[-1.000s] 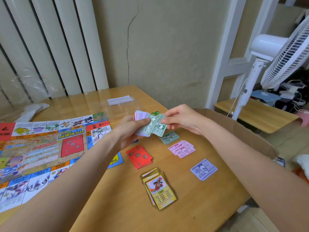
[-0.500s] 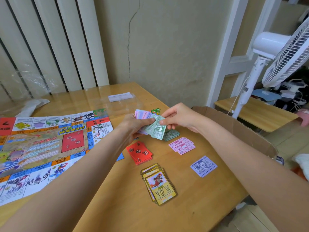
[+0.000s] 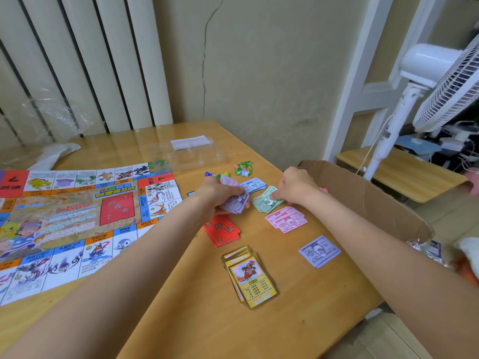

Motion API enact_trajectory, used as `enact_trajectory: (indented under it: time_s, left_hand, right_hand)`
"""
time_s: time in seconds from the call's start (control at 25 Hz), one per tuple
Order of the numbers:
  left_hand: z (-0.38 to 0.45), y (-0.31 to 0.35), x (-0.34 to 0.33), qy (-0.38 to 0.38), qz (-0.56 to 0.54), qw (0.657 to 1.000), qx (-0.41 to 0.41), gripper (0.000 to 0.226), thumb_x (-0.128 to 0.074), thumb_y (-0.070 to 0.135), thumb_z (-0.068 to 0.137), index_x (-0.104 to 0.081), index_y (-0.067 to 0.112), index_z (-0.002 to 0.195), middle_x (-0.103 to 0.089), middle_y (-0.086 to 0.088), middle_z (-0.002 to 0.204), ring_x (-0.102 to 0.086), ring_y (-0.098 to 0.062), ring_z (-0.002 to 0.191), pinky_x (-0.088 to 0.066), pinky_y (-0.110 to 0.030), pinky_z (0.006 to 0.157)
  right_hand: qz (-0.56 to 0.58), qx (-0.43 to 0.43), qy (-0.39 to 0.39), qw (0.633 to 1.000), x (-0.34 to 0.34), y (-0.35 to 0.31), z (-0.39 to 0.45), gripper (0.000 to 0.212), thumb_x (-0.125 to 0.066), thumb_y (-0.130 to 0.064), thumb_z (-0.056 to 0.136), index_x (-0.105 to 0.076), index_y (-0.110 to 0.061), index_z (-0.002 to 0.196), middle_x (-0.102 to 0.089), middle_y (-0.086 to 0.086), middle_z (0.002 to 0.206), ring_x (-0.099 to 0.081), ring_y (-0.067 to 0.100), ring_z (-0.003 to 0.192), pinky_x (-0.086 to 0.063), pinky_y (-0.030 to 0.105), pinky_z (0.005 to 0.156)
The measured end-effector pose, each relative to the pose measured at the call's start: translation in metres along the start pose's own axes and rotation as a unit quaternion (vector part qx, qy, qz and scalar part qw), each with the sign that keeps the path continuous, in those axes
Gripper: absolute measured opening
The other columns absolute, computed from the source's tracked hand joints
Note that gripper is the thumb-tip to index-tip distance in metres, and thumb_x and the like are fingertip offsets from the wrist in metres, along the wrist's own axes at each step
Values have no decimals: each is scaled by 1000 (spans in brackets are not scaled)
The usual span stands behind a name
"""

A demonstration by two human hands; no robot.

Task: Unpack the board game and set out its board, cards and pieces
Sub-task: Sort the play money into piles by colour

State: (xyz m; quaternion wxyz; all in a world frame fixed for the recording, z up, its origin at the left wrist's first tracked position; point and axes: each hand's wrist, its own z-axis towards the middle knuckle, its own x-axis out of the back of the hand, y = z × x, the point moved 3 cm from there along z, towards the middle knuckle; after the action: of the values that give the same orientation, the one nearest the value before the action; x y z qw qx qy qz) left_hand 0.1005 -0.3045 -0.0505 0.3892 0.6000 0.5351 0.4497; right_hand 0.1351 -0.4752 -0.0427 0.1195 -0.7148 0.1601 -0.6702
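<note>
The left hand (image 3: 220, 195) grips a small wad of play money (image 3: 237, 200), mostly purple notes, its fingers curled around it just above the desk (image 3: 197, 320). Just beside it, the right hand (image 3: 294, 186) is down on the green notes (image 3: 265, 203) lying on the desk, its fingers bent onto the top of that stack; whether they pinch a note or only press it cannot be told. Blue notes (image 3: 252, 185) lie just behind the green ones, pink notes (image 3: 286, 219) in front of them, and a separate pile of purple notes (image 3: 319, 251) nearer still. A red card deck (image 3: 223, 231) sits partly under the left wrist, with a fanned stack of yellow-framed cards (image 3: 250, 277) closer to the person. Small coloured pawns (image 3: 216, 174) and green tokens (image 3: 243, 169) lie farther back. The board (image 3: 77, 218) is spread flat across the left of the desk. A cardboard box (image 3: 368, 200) stands at the right edge, a white fan (image 3: 440, 81) beyond it.
</note>
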Motion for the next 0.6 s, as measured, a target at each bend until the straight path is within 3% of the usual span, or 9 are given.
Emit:
enact_trajectory:
  time_s: [0.08,0.16,0.28,0.36,0.48,0.6]
  left_hand:
    - [2,-1,-7,-10,14,1000,25,16,-64,9,86,-50,9,93,-68,-8,65,-63,-16,49,-53,-23,43]
    - [6,-3,-9,-15,10,999,46,19,-64,10,87,-47,8,95,-66,-14,80,-65,-20,54,-54,-28,51]
    - [7,-4,-8,-14,-17,998,50,17,-63,7,87,-46,8,88,-63,-13,74,-62,-15,39,-53,-25,42]
    - [5,-4,-11,-19,-26,998,47,13,-62,6,88,-49,7,87,-63,-12,70,-61,-14,37,-52,-24,42]
    - [5,-4,-13,-24,-18,999,39,12,-61,8,88,-49,8,87,-65,-7,54,-61,-12,37,-51,-21,40]
    - [5,-3,-6,-7,23,1000,18,13,-64,15,87,-52,12,85,-64,-3,61,-61,-11,48,-50,-19,44]
  right_hand:
    - [-89,16,33,995,2,-5,-3,35,-73,-35,77,-63,-6,95,-64,12,103,-61,31,97,-46,30,71]
    - [-97,36,42,994,10,-4,-6,43,-70,-42,78,-63,-8,104,-62,10,110,-58,30,103,-46,32,76]
    - [-68,146,-63,985,11,-4,-5,47,-66,-39,82,-57,-16,122,-54,6,124,-51,20,111,-41,26,89]
    - [-108,199,-129,965,7,-4,-7,50,-66,-32,84,-51,-22,131,-47,4,128,-45,14,107,-35,17,83]
    - [-132,229,-115,957,1,-7,-2,48,-63,-31,87,-50,-24,132,-46,2,126,-43,14,109,-26,8,64]
    - [-174,242,-110,948,-2,-9,-1,49,-59,-34,89,-47,-22,135,-44,6,129,-41,20,121,-28,17,84]
